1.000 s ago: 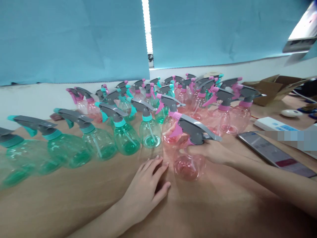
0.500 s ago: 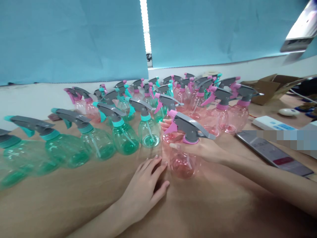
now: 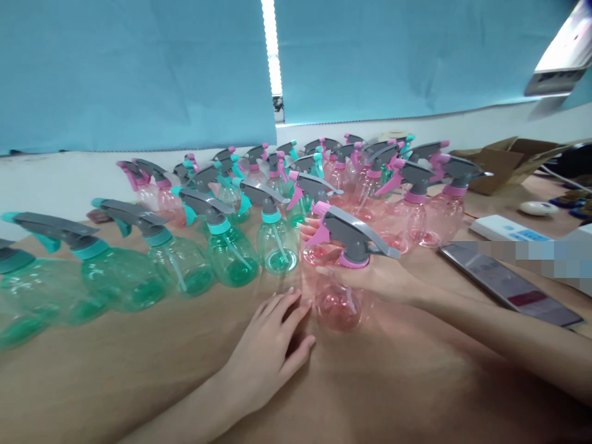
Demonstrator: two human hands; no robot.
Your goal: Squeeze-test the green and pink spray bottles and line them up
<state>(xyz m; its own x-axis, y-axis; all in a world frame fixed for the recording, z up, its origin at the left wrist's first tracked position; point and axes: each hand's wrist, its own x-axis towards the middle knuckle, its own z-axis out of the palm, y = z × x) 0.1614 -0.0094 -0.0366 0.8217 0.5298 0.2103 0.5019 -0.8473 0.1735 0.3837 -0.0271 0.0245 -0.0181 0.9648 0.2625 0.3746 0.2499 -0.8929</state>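
Note:
My right hand [image 3: 379, 279] is around the upper part of a pink spray bottle [image 3: 340, 308] with a grey and pink trigger head. Its thumb lies below the pink collar, while the other fingertips show behind the trigger; the head hides part of the hand. The bottle stands upright on the wooden table [image 3: 176, 376]. My left hand [image 3: 266, 342] rests on the tabletop left of that bottle, fingers spread, holding nothing. Just beyond it stands a green spray bottle [image 3: 277, 250] with a turquoise collar.
Several green spray bottles [image 3: 231, 259] form a row on the left. Behind are many more, pink [image 3: 407, 219] and green mixed. To the right lie a phone [image 3: 504, 283], a white power strip [image 3: 504, 228], a white mouse [image 3: 539, 208] and an open cardboard box [image 3: 504, 163]. Blue curtains [image 3: 139, 74] hang behind.
Almost nothing differs. The view has shifted very slightly; both hands and the pink spray bottle keep their places.

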